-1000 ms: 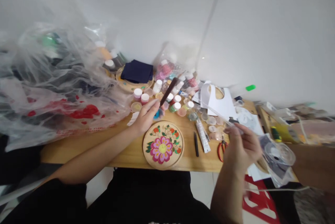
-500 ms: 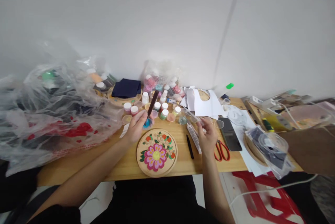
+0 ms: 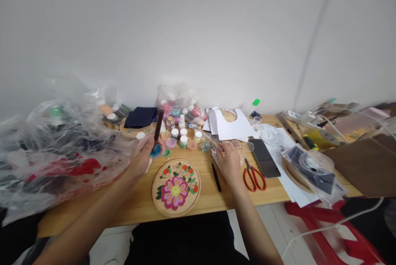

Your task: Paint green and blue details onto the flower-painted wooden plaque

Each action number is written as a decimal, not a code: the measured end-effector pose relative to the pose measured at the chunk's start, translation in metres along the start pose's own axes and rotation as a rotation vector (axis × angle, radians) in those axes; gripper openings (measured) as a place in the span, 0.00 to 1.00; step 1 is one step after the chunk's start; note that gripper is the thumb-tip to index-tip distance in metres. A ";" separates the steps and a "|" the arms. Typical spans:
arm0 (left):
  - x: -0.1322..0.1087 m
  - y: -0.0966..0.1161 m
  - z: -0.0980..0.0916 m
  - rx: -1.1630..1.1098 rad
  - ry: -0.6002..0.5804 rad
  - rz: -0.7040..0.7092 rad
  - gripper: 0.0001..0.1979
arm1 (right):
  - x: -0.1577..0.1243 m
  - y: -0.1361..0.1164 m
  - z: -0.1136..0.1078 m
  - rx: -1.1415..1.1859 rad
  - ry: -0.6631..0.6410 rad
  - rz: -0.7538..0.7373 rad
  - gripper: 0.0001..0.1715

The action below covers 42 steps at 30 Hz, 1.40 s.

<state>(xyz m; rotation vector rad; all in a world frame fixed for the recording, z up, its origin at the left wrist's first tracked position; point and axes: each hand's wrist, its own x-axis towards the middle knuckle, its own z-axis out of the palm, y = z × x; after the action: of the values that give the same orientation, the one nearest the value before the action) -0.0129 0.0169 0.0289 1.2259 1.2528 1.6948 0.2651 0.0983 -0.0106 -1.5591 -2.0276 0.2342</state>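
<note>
Dark brown stick (image 3: 159, 126) juts up from the left hand (image 3: 142, 155).

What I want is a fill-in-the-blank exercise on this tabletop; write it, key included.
The large flower on the round wooden board has a ____ center.
The dark brown stick is in the ____ hand.
The smartphone lies to the ____ of the red-handled tool.
Missing words: yellow; left; right.
</note>
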 end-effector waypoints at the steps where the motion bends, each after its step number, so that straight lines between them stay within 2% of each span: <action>1: 0.000 0.001 -0.001 0.003 0.006 0.000 0.29 | 0.003 -0.003 -0.005 -0.038 -0.031 0.000 0.11; 8: -0.004 0.000 -0.003 0.017 0.065 -0.009 0.28 | 0.028 -0.018 -0.042 -0.307 -0.282 0.008 0.14; 12: -0.006 0.003 0.002 0.026 0.067 0.009 0.28 | 0.040 -0.019 -0.051 -0.426 -0.410 -0.007 0.16; 15: -0.005 0.005 0.004 0.031 0.065 0.023 0.27 | 0.044 -0.017 -0.053 -0.475 -0.457 -0.024 0.17; 24: -0.006 0.008 0.010 0.047 0.047 0.039 0.28 | 0.048 -0.011 -0.053 -0.486 -0.462 -0.032 0.17; 29: -0.009 0.010 0.011 0.031 0.045 0.037 0.26 | 0.054 -0.010 -0.064 -0.457 -0.421 -0.071 0.18; 32: -0.010 0.009 0.010 0.020 0.041 0.038 0.26 | 0.065 -0.012 -0.076 -0.459 -0.413 -0.131 0.20; 36: -0.011 0.003 0.006 0.010 0.047 0.019 0.26 | 0.087 -0.020 -0.089 -0.504 -0.418 -0.226 0.17; 42: -0.014 -0.005 -0.002 -0.012 0.079 -0.005 0.27 | 0.110 -0.033 -0.097 -0.567 -0.460 -0.332 0.19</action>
<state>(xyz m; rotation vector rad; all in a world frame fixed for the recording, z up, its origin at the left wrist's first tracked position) -0.0105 0.0052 0.0198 1.1577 1.2894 1.7603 0.2713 0.1716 0.1208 -1.5389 -2.8628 -0.1418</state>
